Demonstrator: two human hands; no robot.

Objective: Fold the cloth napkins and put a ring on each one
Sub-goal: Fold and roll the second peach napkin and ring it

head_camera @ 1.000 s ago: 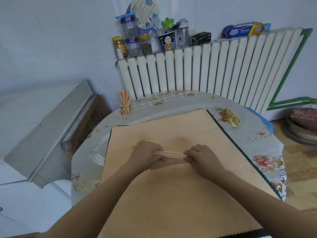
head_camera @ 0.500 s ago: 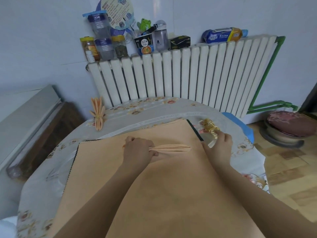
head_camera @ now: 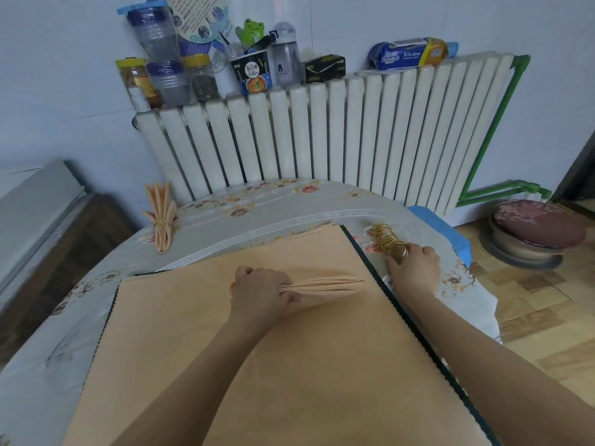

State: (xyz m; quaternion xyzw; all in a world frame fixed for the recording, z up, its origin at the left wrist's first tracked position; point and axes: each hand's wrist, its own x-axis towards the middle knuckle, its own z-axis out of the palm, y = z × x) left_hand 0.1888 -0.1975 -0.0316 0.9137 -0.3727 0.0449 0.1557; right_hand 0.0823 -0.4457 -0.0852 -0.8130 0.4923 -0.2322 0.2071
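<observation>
Covering round table (head_camera: pixel 289 204) – floral cloth (radiator (head_camera: pixel 322 133) behind) – peach stack (head_camera: pixel 257 365).

You have one view only, worn on your head, wide-angle, looking forward and down across the round table (head_camera: pixel 289 204). Your forearms enter from the bottom edge, close to the lens. The radiator (head_camera: pixel 322 130) and wall fill the upper half of the frame, and the floor shows at right.

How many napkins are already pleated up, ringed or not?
2. One ringed napkin lies at the table's far left edge; one pleated napkin, no ring, is gripped by the left hand on the flat stack.
</observation>
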